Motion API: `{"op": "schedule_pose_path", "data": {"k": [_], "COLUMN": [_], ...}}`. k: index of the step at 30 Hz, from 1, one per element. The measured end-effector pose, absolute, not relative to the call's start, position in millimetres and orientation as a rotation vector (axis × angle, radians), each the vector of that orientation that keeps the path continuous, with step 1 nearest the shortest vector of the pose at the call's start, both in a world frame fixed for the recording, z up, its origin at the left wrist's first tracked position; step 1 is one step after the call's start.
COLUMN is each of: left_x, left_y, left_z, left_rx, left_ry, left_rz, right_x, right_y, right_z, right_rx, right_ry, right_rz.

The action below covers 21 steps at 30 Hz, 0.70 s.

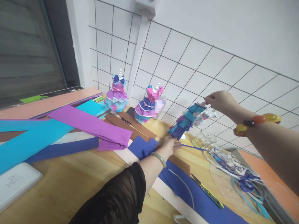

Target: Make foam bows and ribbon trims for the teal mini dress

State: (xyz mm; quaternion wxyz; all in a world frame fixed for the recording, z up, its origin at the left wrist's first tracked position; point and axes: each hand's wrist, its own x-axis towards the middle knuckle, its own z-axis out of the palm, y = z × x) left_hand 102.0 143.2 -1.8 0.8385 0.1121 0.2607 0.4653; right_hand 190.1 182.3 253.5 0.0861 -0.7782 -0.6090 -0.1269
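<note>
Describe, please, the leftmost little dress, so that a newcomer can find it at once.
Look at the grid-lined wall behind the wooden table. The leftmost dress stands in front of it. A dark blue bow sits near its top, above purple and pale blue tiers, whereas the middle dress has a bright pink top.

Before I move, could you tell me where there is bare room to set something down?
The widest bare patch of the pale wooden table lies between the white rectangular device, the dark blue paper strip and the black sheer sleeve. The right side is crowded with tangled, multicoloured strips.
</note>
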Motion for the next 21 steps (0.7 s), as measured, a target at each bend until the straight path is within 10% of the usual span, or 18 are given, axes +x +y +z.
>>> {"op": "schedule_pose_path", "data": {"k": [21], "left_x": [102.4], "left_y": [142.0], "left_z": [2.4], "left_rx": [0.266], "left_ry": [0.626], "left_rz": [0.959], "right_x": [184.1], "right_y": [175.1], "right_z": [240.6], "right_rx": [-2.319], "right_ry": [-1.761], "right_rz": [-0.345]}}
